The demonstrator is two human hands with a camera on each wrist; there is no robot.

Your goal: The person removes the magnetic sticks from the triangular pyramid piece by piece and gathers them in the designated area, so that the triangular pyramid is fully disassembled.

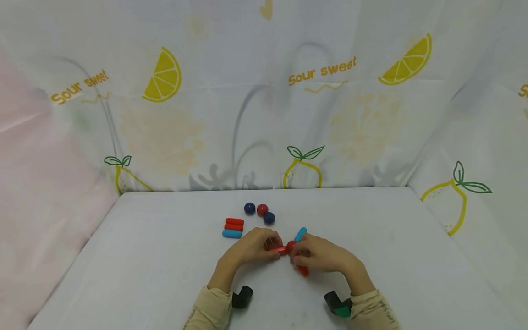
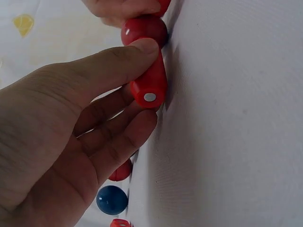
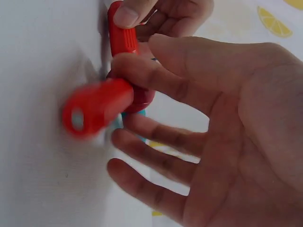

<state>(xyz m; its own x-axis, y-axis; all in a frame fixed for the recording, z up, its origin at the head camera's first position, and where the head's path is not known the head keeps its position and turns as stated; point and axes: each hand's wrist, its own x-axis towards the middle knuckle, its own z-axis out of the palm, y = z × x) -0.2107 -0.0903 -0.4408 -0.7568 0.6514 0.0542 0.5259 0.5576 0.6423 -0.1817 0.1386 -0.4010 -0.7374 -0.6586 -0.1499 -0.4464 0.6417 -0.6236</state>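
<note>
My left hand (image 1: 253, 245) pinches a short red rod (image 2: 150, 80) between thumb and fingers. A pale round metal disc shows in the rod's near end, and its far end meets a dark red ball (image 2: 144, 30). At the ball's other side is my right hand (image 3: 213, 109), index fingertip against it, other fingers stretched out and apart, thumb off the ball. A second red rod (image 3: 97, 109) juts from the ball toward me, blurred in the right wrist view. A blue rod (image 1: 300, 234) extends from the ball's far side, partly behind the right hand.
Left of the hands lie two red rods (image 1: 234, 222) and a blue rod (image 1: 232, 234), side by side. Farther back are two dark blue balls (image 1: 249, 208) and a red ball (image 1: 262, 209). A printed curtain (image 1: 231, 114) hangs behind the white table (image 1: 136, 256).
</note>
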